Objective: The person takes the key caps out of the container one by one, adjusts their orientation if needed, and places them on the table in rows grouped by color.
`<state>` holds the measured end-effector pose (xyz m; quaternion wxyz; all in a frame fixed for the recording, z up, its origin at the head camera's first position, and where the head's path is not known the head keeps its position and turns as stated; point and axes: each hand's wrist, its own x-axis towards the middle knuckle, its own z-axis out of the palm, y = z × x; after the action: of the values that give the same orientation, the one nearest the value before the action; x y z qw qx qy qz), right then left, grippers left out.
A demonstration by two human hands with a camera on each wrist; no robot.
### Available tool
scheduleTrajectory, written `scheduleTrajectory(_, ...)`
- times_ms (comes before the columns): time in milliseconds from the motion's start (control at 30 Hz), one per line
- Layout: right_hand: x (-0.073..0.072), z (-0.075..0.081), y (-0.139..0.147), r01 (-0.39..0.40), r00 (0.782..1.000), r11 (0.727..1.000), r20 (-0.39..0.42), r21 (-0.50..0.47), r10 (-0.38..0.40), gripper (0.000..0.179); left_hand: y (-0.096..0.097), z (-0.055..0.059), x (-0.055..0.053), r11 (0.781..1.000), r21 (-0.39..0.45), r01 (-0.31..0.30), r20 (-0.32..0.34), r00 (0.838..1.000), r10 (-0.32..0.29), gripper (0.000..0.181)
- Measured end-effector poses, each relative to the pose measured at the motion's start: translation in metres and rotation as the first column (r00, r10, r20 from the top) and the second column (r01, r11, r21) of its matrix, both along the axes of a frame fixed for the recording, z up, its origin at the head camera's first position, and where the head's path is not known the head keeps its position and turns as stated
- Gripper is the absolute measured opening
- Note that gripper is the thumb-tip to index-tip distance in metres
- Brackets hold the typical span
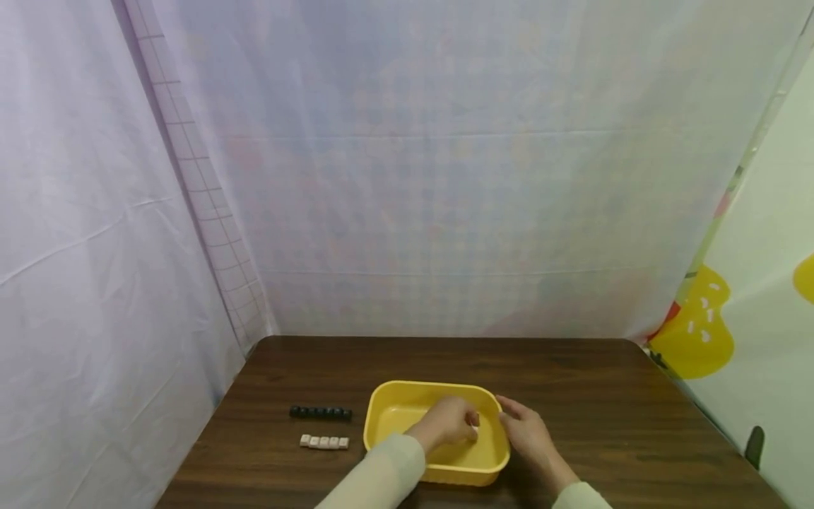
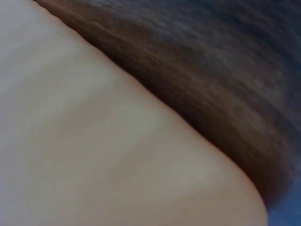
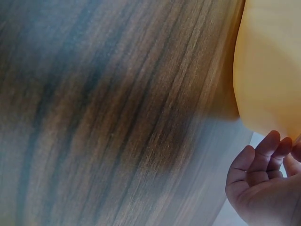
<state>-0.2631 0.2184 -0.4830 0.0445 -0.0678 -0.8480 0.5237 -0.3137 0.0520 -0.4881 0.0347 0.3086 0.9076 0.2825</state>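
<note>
A yellow plastic basin (image 1: 461,475) stands on the dark wooden table. My left hand (image 1: 448,418) reaches down into it from the left, its curled fingers pinching a small white piece (image 1: 475,428) that is mostly hidden. My right hand (image 1: 529,437) holds the basin's right rim, thumb toward the inside. In the right wrist view the bent fingers of the right hand (image 3: 263,176) come up against the yellow wall (image 3: 270,70). A pale blurred surface fills much of the left wrist view, where the left hand does not show.
Left of the basin lies a row of black keycaps (image 1: 321,412), with a row of white keycaps (image 1: 324,442) nearer to me. White curtains (image 1: 445,212) hang behind and left of the table (image 1: 591,382). A patterned sheet (image 1: 750,396) hangs at the right.
</note>
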Motion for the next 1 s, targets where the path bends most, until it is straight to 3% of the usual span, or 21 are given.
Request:
scheduleTrajectory(200,-0.001,0.001,-0.001,0.002,1.000,1.000,0.012,0.012,-0.002,0.042,-0.014,0.005,-0.002,0.997,0.076,-0.016,0.074,0.997,0.010,0.022)
scheduleTrajectory(300,-0.002,0.001,-0.001,0.000,1.000,1.000,0.026,0.016,0.000,0.043,-0.024,0.009,-0.002,0.998,0.067,-0.006,0.056,0.998,0.002,0.027)
scheduleTrajectory(433,-0.003,0.001,-0.001,-0.006,0.999,1.000,0.042,0.023,0.005,0.043,-0.041,0.015,0.001,0.995,0.101,0.024,0.023,0.999,-0.026,0.021)
scheduleTrajectory(633,-0.004,0.000,0.000,0.009,0.999,1.000,0.040,0.026,-0.010,0.043,-0.067,0.023,0.004,0.982,0.188,0.011,0.048,0.999,-0.020,0.017)
scheduleTrajectory(800,-0.003,-0.002,0.001,0.012,1.000,0.999,0.021,0.035,-0.013,0.043,-0.092,0.028,0.006,0.982,0.188,-0.009,0.013,1.000,0.007,0.016)
scheduleTrajectory(1000,-0.003,-0.003,0.001,-0.025,1.000,0.999,0.007,0.038,0.025,0.045,-0.136,0.031,0.009,0.978,0.201,-0.050,0.051,0.998,0.041,0.019)
